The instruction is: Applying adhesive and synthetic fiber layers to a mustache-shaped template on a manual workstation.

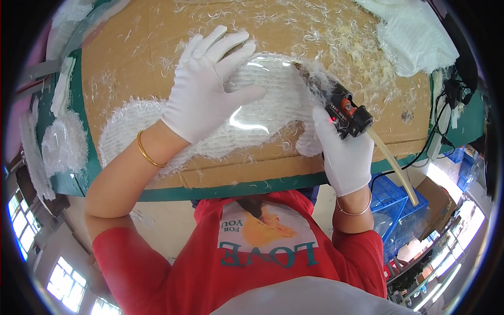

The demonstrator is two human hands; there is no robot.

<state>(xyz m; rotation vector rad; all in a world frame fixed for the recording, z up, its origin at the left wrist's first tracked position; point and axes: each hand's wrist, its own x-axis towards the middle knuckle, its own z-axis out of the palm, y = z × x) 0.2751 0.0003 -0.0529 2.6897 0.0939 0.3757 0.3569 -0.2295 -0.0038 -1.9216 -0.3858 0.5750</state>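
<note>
So, the head view: there's a ribbed, see-through plastic piece (278, 100) lying on a sheet of cardboard (152, 58) over a green table (252, 190). The gloved left hand (205, 89) is laid out flat on top of it, fingers long and thumb out wide, not gripping anything, with the fingertips reaching past the piece's far edge. It runs under the left forearm and out on both sides. The gloved right hand (346, 157) is wrapped round a black handheld power tool (341, 102) at the piece's right end — the tip's so buried in fluff I can't tell if it's touching. A pale tube (392, 165) sticks out the back.

As for looks, the piece is long and curvy, whitish with fine ribs, super glossy by the thumb — and the edges are properly ragged and hairy. Curly plastic shreds (362, 47) litter the cardboard.
</note>
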